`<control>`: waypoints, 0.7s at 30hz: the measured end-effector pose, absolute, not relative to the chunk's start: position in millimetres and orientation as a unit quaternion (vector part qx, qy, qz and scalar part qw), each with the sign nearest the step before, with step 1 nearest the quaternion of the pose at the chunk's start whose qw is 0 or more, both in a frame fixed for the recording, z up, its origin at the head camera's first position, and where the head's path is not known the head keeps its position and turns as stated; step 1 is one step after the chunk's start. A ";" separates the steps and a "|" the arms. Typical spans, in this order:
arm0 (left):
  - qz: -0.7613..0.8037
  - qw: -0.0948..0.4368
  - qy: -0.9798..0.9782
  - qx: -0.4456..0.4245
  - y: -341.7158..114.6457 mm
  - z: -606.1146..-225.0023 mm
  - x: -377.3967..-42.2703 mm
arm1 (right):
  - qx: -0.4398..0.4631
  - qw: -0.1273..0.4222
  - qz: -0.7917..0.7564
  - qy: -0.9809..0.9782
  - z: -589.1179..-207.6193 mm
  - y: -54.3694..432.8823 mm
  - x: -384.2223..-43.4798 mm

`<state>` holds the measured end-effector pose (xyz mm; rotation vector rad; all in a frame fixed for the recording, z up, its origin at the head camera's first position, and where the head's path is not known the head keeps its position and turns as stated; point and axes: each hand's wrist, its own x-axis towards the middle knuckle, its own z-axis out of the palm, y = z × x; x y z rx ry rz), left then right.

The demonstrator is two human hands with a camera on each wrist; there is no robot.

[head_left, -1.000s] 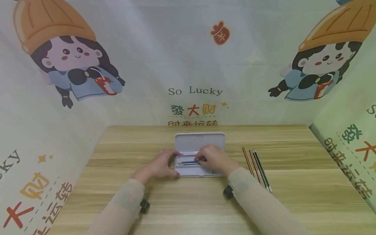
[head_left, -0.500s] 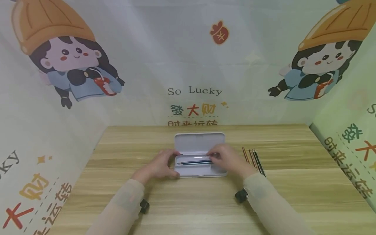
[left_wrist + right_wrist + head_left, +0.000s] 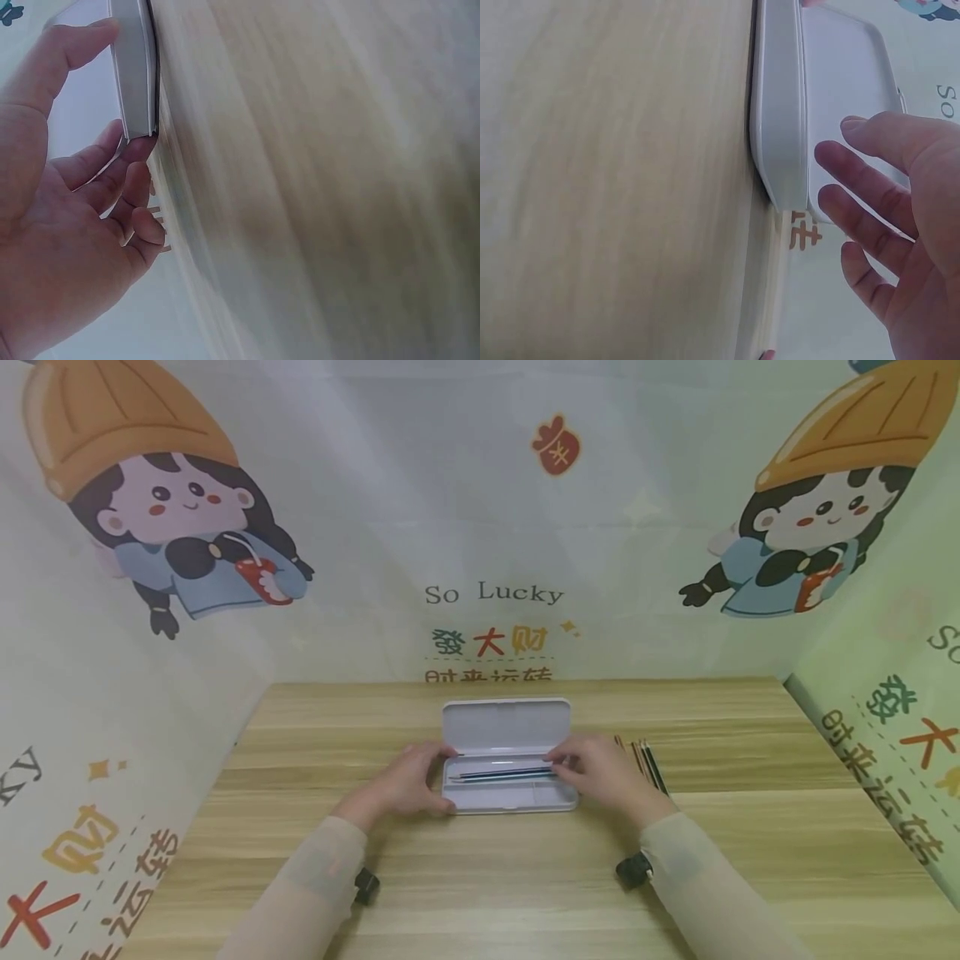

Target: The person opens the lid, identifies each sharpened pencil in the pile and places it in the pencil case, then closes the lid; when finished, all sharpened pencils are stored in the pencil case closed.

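A pale pencil case (image 3: 487,799) lies on the table with its lid (image 3: 506,727) raised at the back. Inside its rear compartment rest dark blue pencils (image 3: 498,775), tips to the left. My left hand (image 3: 401,783) holds the case's left end, thumb at the front and fingers toward the back; the left wrist view shows the thumb on the case edge (image 3: 135,75). Over the right end is my right hand (image 3: 603,774), close to the pencils' ends. In the right wrist view its fingers (image 3: 859,221) are loosely bent and apart, with nothing visible between them.
Several more pencils (image 3: 652,767) lie on the wooden table (image 3: 510,877) to the right of the case, partly hidden behind my right hand. A printed cloth (image 3: 360,527) forms the back and sides.
My right hand has drawn back to the right, from the middle of the pencils in the case to their ends, uncovering more of them. The left hand keeps its place.
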<state>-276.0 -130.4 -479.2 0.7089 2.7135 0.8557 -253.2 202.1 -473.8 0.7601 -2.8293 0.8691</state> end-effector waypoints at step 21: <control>0.289 0.108 0.921 0.237 -130.6 -479.5 -275.0 | 0.172 0.065 0.253 -0.950 -479.4 251.7 -234.2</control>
